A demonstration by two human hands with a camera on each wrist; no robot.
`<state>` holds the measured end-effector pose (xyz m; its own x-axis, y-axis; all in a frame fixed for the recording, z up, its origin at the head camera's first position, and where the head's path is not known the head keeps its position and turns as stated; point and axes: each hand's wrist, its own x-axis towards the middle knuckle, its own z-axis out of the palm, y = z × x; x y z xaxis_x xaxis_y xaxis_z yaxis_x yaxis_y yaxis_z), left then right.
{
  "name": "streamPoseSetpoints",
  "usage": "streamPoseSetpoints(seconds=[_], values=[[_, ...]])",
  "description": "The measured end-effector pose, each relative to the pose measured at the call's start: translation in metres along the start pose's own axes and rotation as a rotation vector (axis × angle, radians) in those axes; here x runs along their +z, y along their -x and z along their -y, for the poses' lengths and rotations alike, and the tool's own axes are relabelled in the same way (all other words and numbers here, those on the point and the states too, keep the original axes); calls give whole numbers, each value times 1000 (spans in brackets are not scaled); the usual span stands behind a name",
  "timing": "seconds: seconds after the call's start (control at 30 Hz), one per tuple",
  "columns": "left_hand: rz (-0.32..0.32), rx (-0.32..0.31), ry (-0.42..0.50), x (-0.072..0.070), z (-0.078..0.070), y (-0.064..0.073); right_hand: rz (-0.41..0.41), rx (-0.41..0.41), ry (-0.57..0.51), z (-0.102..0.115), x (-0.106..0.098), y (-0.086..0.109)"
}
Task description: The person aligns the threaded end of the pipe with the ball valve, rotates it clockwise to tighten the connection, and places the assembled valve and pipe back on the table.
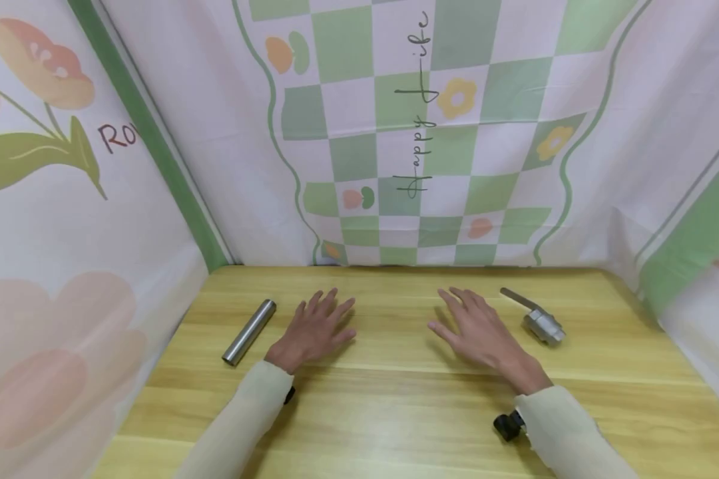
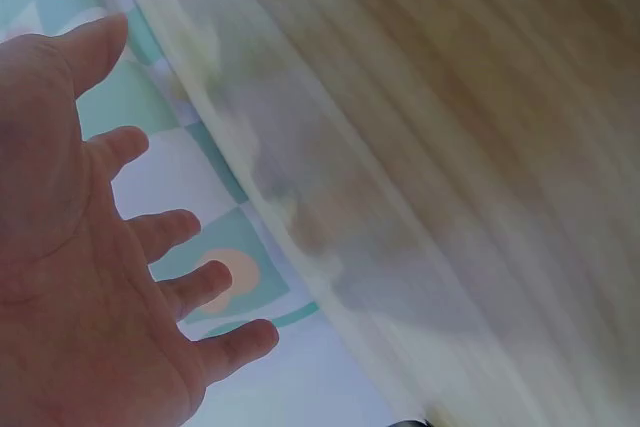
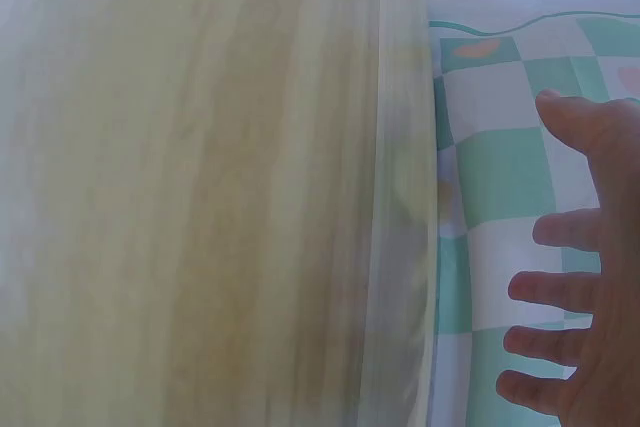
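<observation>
Palm down and fingers spread, my left hand is over the left half of the table, holding nothing. To its left lies a metal tube, slanted and apart from the fingers. My right hand is likewise spread and holds nothing. Right of it a metal valve with a flat lever handle rests on the wood, not touched. In the left wrist view the left palm shows with its fingers apart. The right wrist view shows the right hand's fingers extended.
The wooden table reaches back to a checked curtain printed with flowers and writing. More printed cloth closes off the left side, and a pale cloth with a green band the right. A black wrist camera sits under the right cuff.
</observation>
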<state>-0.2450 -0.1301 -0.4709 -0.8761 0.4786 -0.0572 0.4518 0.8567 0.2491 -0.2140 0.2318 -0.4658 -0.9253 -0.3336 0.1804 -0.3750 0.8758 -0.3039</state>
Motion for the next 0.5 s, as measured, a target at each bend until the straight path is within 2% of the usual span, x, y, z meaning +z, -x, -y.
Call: streamPoseSetpoints(seconds=[0.5], values=[[-30,-4,2,-1,10,15,-12,17,-16,-9,-3,4]])
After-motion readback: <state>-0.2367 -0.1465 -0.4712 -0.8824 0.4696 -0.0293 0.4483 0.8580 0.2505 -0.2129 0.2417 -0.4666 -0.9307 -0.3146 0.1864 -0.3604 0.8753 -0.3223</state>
